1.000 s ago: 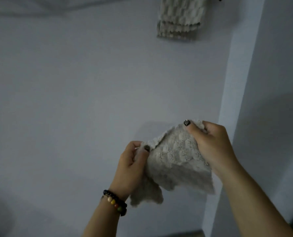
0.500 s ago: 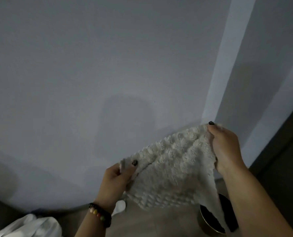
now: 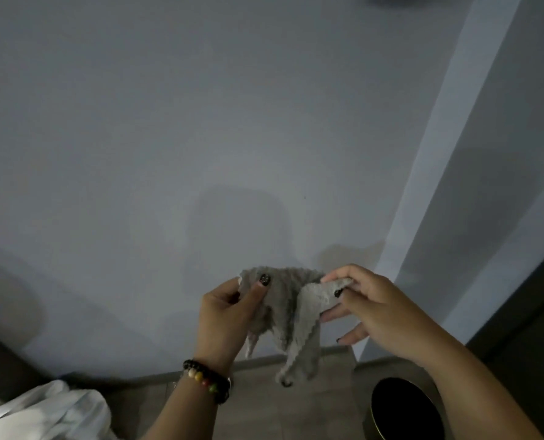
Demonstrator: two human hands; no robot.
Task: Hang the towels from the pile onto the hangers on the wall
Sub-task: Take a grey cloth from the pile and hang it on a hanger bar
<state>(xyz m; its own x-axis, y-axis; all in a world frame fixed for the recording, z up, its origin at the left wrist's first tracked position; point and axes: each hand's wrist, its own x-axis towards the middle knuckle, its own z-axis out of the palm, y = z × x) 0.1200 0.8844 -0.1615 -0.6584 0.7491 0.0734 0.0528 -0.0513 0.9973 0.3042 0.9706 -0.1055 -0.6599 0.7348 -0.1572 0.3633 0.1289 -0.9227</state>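
1. Nearest to us, our left hand (image 3: 229, 315) pinches one upper corner of the small grey towel (image 3: 291, 319) between thumb and curled fingers; a beaded bracelet (image 3: 208, 380) sits on that wrist.
2. Our right hand (image 3: 369, 309) pinches the other upper corner with thumb and forefinger, its lower fingers spread loose. The two hands are close together, so the towel sags bunched between them, in the air.
3. Below, a white cloth heap (image 3: 42, 414) lies at lower left and a dark round bin (image 3: 407, 411) stands at lower right on the floor.
4. Beyond, the bare wall (image 3: 201, 122) shows no hanger within view.
5. We judge this towel not yet hung: it needs lifting to a hanger above.
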